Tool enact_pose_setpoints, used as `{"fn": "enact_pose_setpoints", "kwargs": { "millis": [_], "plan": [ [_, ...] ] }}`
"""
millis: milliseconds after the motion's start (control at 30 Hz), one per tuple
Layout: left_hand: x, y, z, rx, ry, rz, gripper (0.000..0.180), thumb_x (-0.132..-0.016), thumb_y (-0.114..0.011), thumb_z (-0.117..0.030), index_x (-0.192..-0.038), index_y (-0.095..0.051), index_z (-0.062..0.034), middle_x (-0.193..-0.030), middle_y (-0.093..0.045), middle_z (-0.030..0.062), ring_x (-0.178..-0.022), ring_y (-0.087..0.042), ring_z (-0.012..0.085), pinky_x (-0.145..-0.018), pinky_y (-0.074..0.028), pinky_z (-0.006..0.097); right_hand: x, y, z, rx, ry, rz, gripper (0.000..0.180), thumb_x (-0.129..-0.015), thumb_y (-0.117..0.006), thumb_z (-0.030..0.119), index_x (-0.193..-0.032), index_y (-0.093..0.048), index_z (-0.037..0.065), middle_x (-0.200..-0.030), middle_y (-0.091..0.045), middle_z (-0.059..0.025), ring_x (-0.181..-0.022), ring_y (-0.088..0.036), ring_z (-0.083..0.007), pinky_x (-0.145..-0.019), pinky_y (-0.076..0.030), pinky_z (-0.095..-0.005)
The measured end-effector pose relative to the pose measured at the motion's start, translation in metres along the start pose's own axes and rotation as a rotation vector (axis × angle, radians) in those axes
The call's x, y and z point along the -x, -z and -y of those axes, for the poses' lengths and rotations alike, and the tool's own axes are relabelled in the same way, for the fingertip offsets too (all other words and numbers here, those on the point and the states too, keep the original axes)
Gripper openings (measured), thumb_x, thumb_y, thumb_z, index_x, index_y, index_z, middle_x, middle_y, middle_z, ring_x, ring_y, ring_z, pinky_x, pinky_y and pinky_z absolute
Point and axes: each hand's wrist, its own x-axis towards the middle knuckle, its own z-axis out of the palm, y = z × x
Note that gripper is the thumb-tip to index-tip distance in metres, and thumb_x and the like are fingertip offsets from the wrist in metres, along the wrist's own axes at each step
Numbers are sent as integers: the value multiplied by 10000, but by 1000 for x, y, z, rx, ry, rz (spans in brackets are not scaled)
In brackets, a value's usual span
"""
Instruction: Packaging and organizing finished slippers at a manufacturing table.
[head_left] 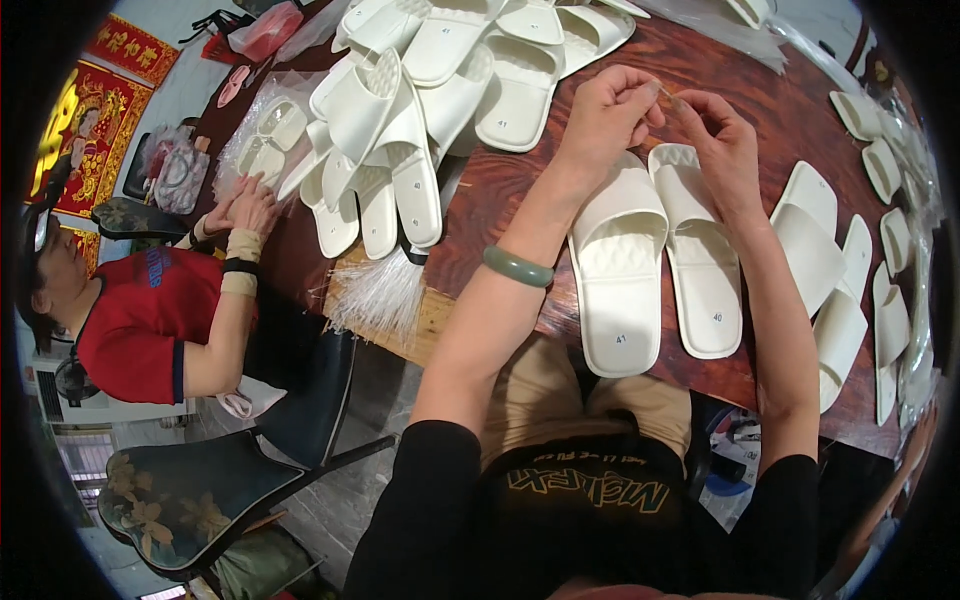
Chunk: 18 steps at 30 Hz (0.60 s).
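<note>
Above the far ends of two white slippers, my left hand and my right hand are close together, fingers pinched. Something small and thin may be between the fingertips, but it is too fine to name. Below my left forearm lies a white slipper with a quilted insole, its heel toward me. A second white slipper lies beside it under my right hand, also pointing away. A green bangle circles my left forearm.
White slippers are heaped at the far left. Thin clear strands hang in a bundle off the wooden table. More slippers and plastic film lie at right. A co-worker in a red shirt handles bagged slippers at left.
</note>
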Motion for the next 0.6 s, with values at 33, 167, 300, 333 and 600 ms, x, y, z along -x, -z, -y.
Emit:
{"fn": "enact_pose_setpoints", "kwargs": {
  "millis": [33, 167, 300, 333, 600],
  "plan": [
    [-1, 1, 1, -5, -12, 5, 168, -886, -566, -155, -973, -575, -12, -687, -578, 12, -508, -427, 41, -445, -305, 163, 1, -1, 0, 9, -8, -5, 170, -838, -629, 139, -936, -655, 3, -740, -589, 33, -609, -416, -22, -541, -360, -187],
    [-1, 11, 2, -13, -13, 2, 179, -888, -568, -161, -990, -574, -15, -698, -581, 12, -519, -432, 39, -447, -312, 164, -2, -11, -2, -68, 100, 4, 177, -828, -632, 151, -927, -659, 7, -755, -623, 2, -608, -450, -38, -545, -392, -210],
    [-1, 12, -2, 58, 56, 48, 190, -902, -549, -174, -1016, -570, -24, -734, -580, 5, -539, -445, 39, -454, -327, 167, 1, -12, 8, -76, 60, -6, 182, -820, -637, 160, -903, -656, -1, -735, -608, -7, -606, -456, -50, -539, -392, -216],
    [-2, 12, -2, 62, 62, 57, 190, -902, -549, -174, -1016, -570, -24, -734, -580, 5, -539, -445, 39, -454, -327, 167, 1, -10, 7, -70, 56, -15, 182, -820, -637, 160, -903, -656, -1, -735, -608, -7, -606, -456, -50, -539, -392, -216],
    [-3, 11, 0, 100, 84, 73, 190, -909, -536, -168, -1033, -564, -27, -756, -574, -3, -564, -457, 39, -468, -345, 173, 0, -6, 7, -44, 61, 1, 187, -806, -633, 172, -893, -658, 8, -736, -609, -22, -608, -464, -68, -555, -398, -234]
  ]
}}
